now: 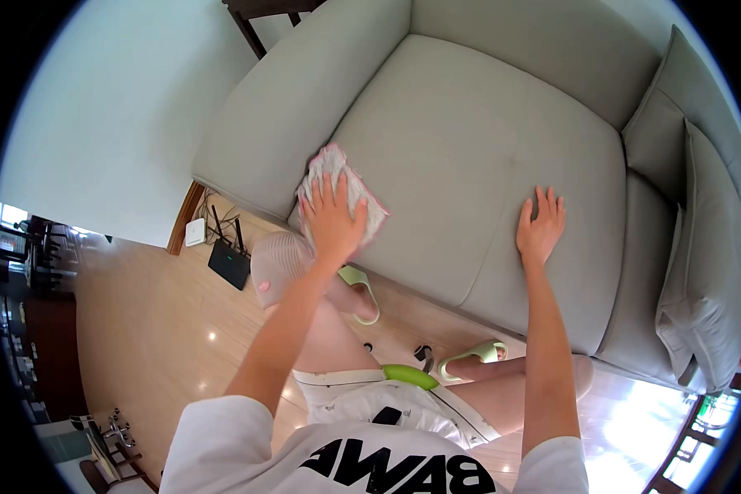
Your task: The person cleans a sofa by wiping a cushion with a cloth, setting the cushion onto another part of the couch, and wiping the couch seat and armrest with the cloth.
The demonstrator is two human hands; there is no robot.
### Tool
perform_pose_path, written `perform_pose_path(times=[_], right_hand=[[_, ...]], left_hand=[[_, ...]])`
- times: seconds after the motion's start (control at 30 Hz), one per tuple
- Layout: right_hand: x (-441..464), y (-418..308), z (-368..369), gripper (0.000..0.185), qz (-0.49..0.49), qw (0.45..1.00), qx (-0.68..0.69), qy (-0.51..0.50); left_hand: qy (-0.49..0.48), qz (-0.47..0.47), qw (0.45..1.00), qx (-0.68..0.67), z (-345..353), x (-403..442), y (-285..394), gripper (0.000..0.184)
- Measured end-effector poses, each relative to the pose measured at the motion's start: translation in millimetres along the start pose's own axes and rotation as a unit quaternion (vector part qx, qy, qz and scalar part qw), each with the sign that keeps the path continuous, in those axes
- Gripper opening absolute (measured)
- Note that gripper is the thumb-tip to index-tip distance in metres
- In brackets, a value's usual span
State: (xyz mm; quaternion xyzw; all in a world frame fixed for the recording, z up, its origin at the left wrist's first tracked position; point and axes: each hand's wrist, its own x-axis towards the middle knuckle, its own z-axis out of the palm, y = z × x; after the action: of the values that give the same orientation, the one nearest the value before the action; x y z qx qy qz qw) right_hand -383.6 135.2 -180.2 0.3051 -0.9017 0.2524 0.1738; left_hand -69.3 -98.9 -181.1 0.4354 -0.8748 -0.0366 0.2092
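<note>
My left hand (335, 221) lies flat with spread fingers on a white cloth (331, 165) with a pink edge. The cloth rests at the front left corner of the grey sofa seat cushion (453, 156), close to the armrest. Further right, my right hand (542, 230) rests on the same cushion, palm down with its fingers stretched out, holding nothing. A faint crease runs along the cushion to the left of that hand.
The sofa armrest (305, 99) stands left, and grey pillows (700, 255) lean at the right. A black router (229, 263) and a small white box (196, 232) with cables sit on the floor by the wall. Green slippers (473, 357) are on my feet.
</note>
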Motion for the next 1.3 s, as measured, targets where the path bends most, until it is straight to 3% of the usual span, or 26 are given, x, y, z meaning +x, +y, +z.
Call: perform_pose_path(times=[0.1,0.2,0.3,0.43,0.53,0.63,0.73,0.83,0.93,1.0,1.07,1.2,1.3], right_hand=[[-1,2,3,0.042,-0.003,1.0,-0.007,0.007],[-1,5,4,0.041,-0.004,1.0,-0.001,0.003],[1,10,0,0.041,0.001,1.0,0.022,-0.013],[1,10,1,0.04,0.006,1.0,0.019,-0.013],[0,8,0,0.04,0.007,1.0,0.011,-0.002],[0,7,6,0.039,0.007,1.0,0.005,0.017],[1,8,8,0.038,-0.005,1.0,0.007,0.025],[1,13,10,0.038,-0.019,0.999,0.018,0.026],[0,19,11,0.038,-0.031,0.999,0.023,0.025],[0,18,10,0.039,-0.027,0.999,0.018,0.026],[0,9,5,0.039,-0.015,1.0,0.001,0.024],[1,1,8,0.038,-0.012,0.999,-0.02,0.043],[-1,7,11,0.037,-0.019,0.998,-0.016,0.057]], left_hand=[[0.001,-0.028,1.0,-0.014,-4,-56,47,0.074],[-0.01,0.045,0.997,-0.054,-5,-90,90,0.075],[-0.066,0.094,0.989,-0.098,-13,-69,70,0.073],[0.064,0.003,0.997,-0.047,12,-19,-13,0.067],[0.073,-0.05,0.992,-0.087,9,-10,-24,0.06],[0.128,-0.107,0.983,-0.07,22,-37,12,0.065],[0.089,-0.124,0.981,-0.124,16,-85,74,0.074],[0.08,-0.179,0.96,-0.197,28,-103,90,0.084],[0.158,-0.279,0.919,-0.231,44,-76,63,0.088],[0.19,-0.396,0.84,-0.319,43,-47,21,0.089],[0.263,-0.426,0.757,-0.42,63,-27,-42,0.086],[0.268,-0.503,0.599,-0.562,49,-21,-27,0.076],[0.227,-0.54,0.594,-0.552,64,-61,43,0.084]])
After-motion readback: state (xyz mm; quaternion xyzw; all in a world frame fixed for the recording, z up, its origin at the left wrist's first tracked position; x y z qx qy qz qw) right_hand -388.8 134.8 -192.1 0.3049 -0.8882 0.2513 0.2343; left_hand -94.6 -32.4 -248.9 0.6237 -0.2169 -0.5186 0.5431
